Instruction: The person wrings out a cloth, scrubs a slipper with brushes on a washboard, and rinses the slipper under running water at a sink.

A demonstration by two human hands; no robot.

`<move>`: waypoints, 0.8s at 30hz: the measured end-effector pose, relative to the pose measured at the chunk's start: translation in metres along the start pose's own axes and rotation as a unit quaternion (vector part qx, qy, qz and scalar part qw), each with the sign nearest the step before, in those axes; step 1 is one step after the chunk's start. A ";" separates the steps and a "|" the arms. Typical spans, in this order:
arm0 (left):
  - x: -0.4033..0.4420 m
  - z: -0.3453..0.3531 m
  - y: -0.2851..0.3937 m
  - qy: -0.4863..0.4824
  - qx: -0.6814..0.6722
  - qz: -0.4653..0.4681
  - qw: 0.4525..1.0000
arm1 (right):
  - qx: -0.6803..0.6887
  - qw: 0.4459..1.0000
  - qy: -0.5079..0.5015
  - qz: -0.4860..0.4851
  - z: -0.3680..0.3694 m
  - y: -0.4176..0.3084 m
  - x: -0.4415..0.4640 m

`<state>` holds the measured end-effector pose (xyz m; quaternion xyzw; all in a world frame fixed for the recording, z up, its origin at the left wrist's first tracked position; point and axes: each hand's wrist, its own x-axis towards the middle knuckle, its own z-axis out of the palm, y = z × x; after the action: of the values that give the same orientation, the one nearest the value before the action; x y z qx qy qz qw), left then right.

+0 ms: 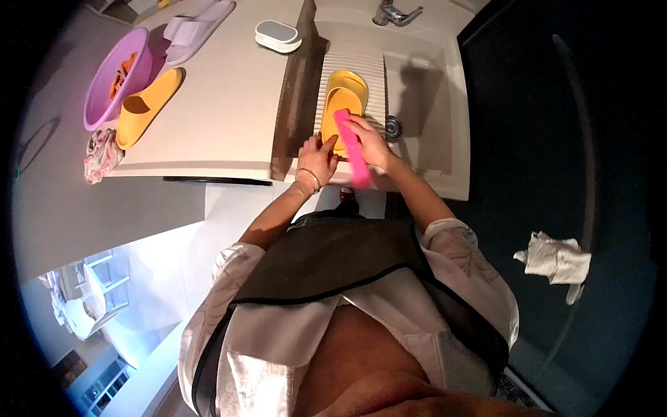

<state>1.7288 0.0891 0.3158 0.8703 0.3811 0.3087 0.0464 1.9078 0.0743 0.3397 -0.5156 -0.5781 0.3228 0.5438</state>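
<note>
A yellow slipper (342,104) lies on the ribbed washboard (376,69) inside the sink, its strap end pointing away from me. My left hand (317,161) grips the near end of that slipper at its left edge. In my right hand (372,144) is a long pink brush (352,146), held slantwise over the slipper's sole. Its near end is blurred, and its underside is hidden, so bristles do not show.
A faucet (396,12) and a drain (393,127) belong to the sink (455,153). On the counter (215,104) are a white-and-grey brush (277,35), another yellow slipper (147,108), lilac slippers (197,31), a purple basin (142,62) and a crumpled cloth (103,154). A white cloth (556,258) hangs right.
</note>
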 end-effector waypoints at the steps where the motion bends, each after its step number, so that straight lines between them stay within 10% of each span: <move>1: -0.003 0.000 0.001 0.004 -0.002 0.005 1.000 | -0.310 0.923 -0.036 -0.227 -0.002 0.029 -0.003; 7: 0.003 0.014 -0.001 -0.025 -0.032 -0.079 0.996 | -0.376 0.901 -0.033 -0.214 0.004 0.012 -0.011; 13: 0.007 0.021 0.002 -0.033 -0.106 -0.113 0.987 | -0.458 0.884 -0.062 0.068 0.022 -0.008 -0.055; 24: 0.010 0.027 -0.015 -0.016 0.088 0.107 0.990 | -0.393 0.913 -0.038 0.106 0.022 -0.013 -0.025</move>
<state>1.7398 0.1111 0.2944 0.9114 0.3110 0.2634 -0.0574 1.8805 0.0511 0.3405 -0.7331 -0.6206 0.1451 0.2375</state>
